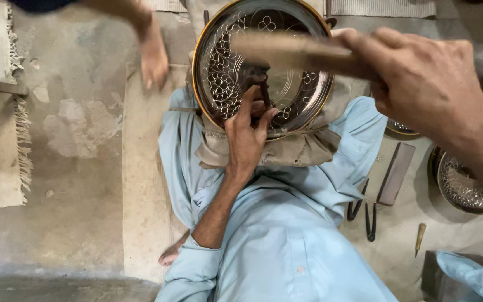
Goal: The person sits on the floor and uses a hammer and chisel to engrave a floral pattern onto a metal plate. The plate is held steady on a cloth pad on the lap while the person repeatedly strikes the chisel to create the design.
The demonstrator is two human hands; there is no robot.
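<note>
Gripping a chisel [264, 92] against the engraved plate [219, 67], the left hand [247, 134] steadies while the right hand [426, 78] clamps a blurred hammer [292, 51].

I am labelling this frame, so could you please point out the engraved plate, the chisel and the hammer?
engraved plate [300, 92]: head view, bare right inner surface.
chisel [265, 92]: head view, shaft above fingers.
hammer [286, 51]: head view, blurred wooden length.

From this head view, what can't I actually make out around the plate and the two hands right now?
- Mallet in the right hand: motion-blurred, so its head shape is unclear.
- Chisel tip: hidden by the left hand fingers.
- Engraved plate: top rim cut off by the frame, lower part behind the hand.
- Patterned bowl: partly behind the right forearm.
- Another person's foot: cut off at the top edge.
</note>
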